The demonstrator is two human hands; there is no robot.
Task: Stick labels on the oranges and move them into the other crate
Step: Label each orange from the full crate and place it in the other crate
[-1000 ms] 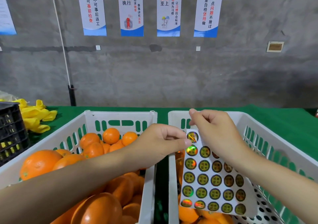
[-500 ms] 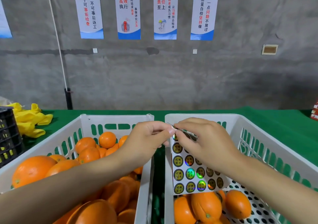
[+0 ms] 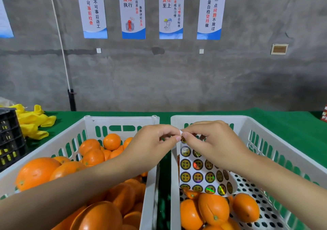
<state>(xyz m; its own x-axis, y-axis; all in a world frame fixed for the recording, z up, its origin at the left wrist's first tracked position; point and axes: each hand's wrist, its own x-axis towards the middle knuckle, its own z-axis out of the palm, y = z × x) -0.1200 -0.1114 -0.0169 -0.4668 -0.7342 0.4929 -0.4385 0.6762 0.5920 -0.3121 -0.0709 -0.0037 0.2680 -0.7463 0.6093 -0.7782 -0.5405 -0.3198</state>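
On green table (image 3: 283, 123), left crate (image 3: 122, 119) full, right crate (image 3: 247, 119) half bare; over their inner rims, left hand (image 3: 150, 146) and right hand (image 3: 212, 144) pinching label sheet (image 3: 198, 176) top

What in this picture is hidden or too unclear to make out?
Head view: top rows of the white sheet of round shiny labels, covered by the right hand.
Head view: whether a label is peeled yet, hidden where the left hand pinches.
Head view: black plastic crate, cut by the left edge.
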